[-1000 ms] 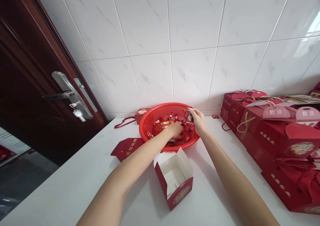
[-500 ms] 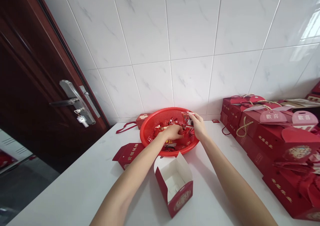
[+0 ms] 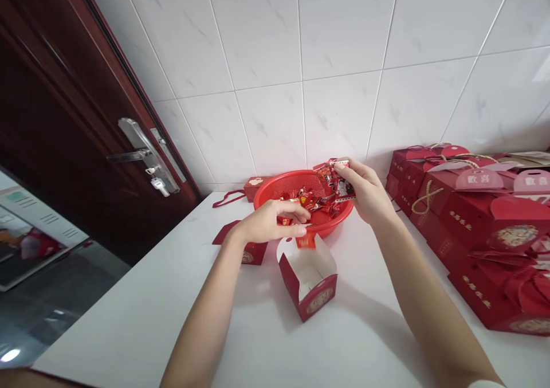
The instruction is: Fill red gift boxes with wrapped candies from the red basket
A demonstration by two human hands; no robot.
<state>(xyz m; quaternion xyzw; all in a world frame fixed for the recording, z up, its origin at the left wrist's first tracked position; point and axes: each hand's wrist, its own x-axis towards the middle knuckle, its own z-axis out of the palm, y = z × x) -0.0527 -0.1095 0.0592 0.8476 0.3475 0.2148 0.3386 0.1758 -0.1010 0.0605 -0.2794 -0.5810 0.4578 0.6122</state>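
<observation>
Wrapped sweets [image 3: 307, 199] lie in a red plastic basket [image 3: 275, 183] against the wall. My right hand [image 3: 361, 186] pinches several red and black packets [image 3: 337, 180] over the basket's right side. Over the basket's front left rim is my left hand [image 3: 277, 220], its fingers curled round red and gold wrapped sweets [image 3: 286, 220]. A small red piece [image 3: 306, 240] shows blurred just below that hand, above the back of the open box. This red box [image 3: 307, 282] with a white inside stands in front of the basket, its top flaps spread.
Red gift boxes with rope handles [image 3: 481, 222] are stacked along the right. A smaller red box [image 3: 255, 253] stands left of the open one, and another [image 3: 254, 187] behind the basket. A dark door [image 3: 86, 118] with keys is at the left.
Both hands have risen from the sweets. My left hand has come toward the open box, and my right hand has lifted several packets. The view has shifted slightly.
</observation>
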